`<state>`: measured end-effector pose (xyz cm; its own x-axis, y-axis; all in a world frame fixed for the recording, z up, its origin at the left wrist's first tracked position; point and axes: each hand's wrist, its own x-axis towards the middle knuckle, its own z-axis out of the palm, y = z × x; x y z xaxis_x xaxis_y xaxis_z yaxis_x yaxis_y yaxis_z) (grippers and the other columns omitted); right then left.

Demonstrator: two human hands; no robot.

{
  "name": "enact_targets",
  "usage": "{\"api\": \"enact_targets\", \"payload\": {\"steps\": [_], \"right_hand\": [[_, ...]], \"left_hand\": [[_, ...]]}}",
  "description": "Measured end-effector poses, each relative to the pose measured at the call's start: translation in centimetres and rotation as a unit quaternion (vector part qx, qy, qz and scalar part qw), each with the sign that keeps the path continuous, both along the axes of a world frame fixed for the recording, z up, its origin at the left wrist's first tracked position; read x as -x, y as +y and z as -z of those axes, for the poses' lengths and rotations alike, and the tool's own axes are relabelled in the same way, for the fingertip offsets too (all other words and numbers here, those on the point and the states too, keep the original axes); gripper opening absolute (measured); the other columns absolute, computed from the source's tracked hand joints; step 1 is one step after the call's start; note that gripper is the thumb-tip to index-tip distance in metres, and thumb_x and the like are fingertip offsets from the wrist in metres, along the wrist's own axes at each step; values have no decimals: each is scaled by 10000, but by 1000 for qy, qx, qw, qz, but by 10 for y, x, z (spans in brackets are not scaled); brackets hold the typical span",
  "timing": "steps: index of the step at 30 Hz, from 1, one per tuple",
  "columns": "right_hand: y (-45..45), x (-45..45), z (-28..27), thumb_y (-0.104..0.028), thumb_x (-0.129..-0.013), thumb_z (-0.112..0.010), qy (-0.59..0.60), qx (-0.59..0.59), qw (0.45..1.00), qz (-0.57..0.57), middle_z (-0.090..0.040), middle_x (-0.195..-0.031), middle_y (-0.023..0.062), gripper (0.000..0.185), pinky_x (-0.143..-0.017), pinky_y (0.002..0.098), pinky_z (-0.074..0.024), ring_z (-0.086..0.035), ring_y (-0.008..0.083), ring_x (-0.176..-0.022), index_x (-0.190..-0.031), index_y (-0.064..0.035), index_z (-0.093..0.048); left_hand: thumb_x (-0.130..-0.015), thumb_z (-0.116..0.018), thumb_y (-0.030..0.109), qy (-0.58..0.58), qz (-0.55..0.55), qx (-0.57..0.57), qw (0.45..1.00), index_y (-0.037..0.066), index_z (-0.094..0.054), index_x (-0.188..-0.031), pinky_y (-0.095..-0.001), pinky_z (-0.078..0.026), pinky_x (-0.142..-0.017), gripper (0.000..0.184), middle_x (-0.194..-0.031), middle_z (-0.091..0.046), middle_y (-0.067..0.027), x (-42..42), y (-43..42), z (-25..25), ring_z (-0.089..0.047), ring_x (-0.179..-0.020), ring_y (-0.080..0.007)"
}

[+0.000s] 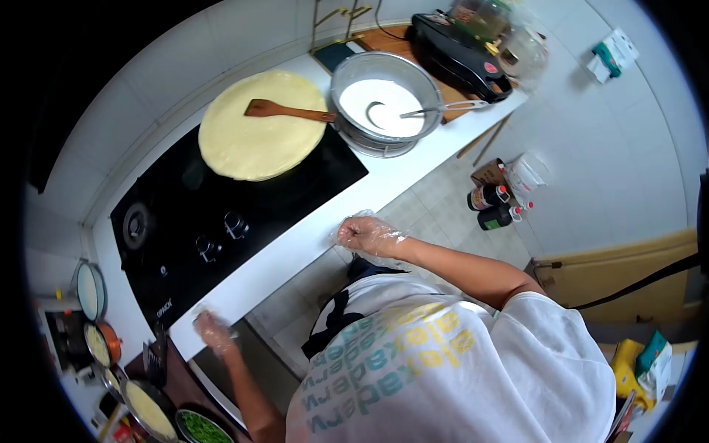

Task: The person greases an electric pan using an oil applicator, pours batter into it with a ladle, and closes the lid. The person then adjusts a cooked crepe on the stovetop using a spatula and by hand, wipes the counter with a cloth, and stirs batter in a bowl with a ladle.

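Note:
My right hand (367,235), in a clear plastic glove, hangs by the counter's front edge with its fingers curled in. Nothing shows inside it. My left hand (214,332), also gloved in thin plastic, is at the counter edge by the front left of the black cooktop (288,196); its fingers are blurred. A large, round, pale yellow pancake-like sheet (258,151) covers the cooktop's far right part. Across it lies a wooden spatula (284,111), its handle toward a metal bowl (347,122) of white liquid. A ladle (436,109) rests in the bowl, handle over the rim.
Behind the bowl, a black electric appliance (454,55) and jars stand on a wooden board. Bottles (493,196) stand on the floor at right. At lower left are a pan (148,406), a bowl of chopped greens (203,428) and an orange pot (111,343).

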<state>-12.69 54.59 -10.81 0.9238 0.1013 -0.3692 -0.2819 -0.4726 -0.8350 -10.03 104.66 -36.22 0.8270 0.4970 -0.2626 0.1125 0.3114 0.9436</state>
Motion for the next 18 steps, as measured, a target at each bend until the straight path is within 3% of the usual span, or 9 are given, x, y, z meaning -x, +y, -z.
{"api": "enact_targets", "payload": {"steps": [1,2,3,4,5,7,9,12,18], "right_hand": [[-2,2,-7,-131,-799,-560,13,-6,1000,8,-535,-732,10,107,-669,242,-422,-486,94,-700,-833,-30,-549],[-4,4,-9,-129,-799,-561,15,2,1000,16,-535,-732,11,106,-670,242,-422,-487,96,-701,-833,-30,-550],[-6,6,-9,-127,-798,-561,15,9,1000,22,-535,-733,11,104,-671,242,-422,-487,97,-702,-833,-30,-550],[-8,8,-9,-126,-797,-562,17,14,999,26,-535,-733,11,103,-672,242,-422,-487,98,-703,-833,-30,-551],[-11,11,-6,-125,-797,-562,17,10,999,41,-537,-735,13,102,-671,242,-422,-488,99,-704,-833,-31,-552],[-23,22,6,-125,-797,-562,20,3,997,71,-541,-740,17,99,-669,242,-421,-490,102,-705,-834,-33,-555],[-40,35,16,-114,-796,-560,-11,1,996,85,-541,-733,11,97,-672,240,-422,-490,103,-696,-840,-28,-552],[-68,46,31,-134,-794,-563,-22,58,994,90,-548,-724,-1,113,-649,235,-421,-497,96,-676,-848,-36,-558],[-147,16,21,-260,-793,-567,10,-102,944,314,-569,-719,-10,175,-554,208,-385,-512,63,-636,-838,-91,-575]], "left_hand": [[-869,-477,158,21,75,36,996,13,-505,-1012,-232,-439,-636,205,-835,-535,-36,5,-64,-38,-519,-727,-121],[-868,-482,173,-79,144,25,986,40,-526,-959,-225,-426,-618,167,-798,-509,-14,4,-104,-43,-491,-688,-112],[-859,-493,166,-125,238,-306,913,38,-551,-913,-262,-432,-636,151,-810,-529,-54,4,-138,-54,-507,-706,-160],[-850,-503,158,-184,203,-602,750,36,-577,-866,-299,-439,-654,144,-823,-548,-94,3,-172,-65,-523,-724,-209],[-848,-493,168,-168,285,-505,797,23,-585,-863,-359,-438,-689,173,-848,-562,-130,5,-203,-85,-529,-776,-269],[-820,-519,158,-144,437,-516,723,40,-602,-849,-372,-440,-739,147,-859,-599,-117,1,-250,-117,-554,-827,-259],[-808,-523,147,-92,528,-383,752,40,-620,-883,-345,-429,-777,163,-885,-584,-116,1,-283,-146,-542,-841,-252],[-759,-551,68,-146,434,-283,843,59,-614,-889,-336,-413,-773,144,-875,-552,-120,-3,-307,-172,-518,-845,-270],[-722,-561,-3,-278,339,-509,741,16,-602,-838,-371,-421,-749,125,-882,-540,-151,-17,-301,-186,-523,-832,-303]]}}
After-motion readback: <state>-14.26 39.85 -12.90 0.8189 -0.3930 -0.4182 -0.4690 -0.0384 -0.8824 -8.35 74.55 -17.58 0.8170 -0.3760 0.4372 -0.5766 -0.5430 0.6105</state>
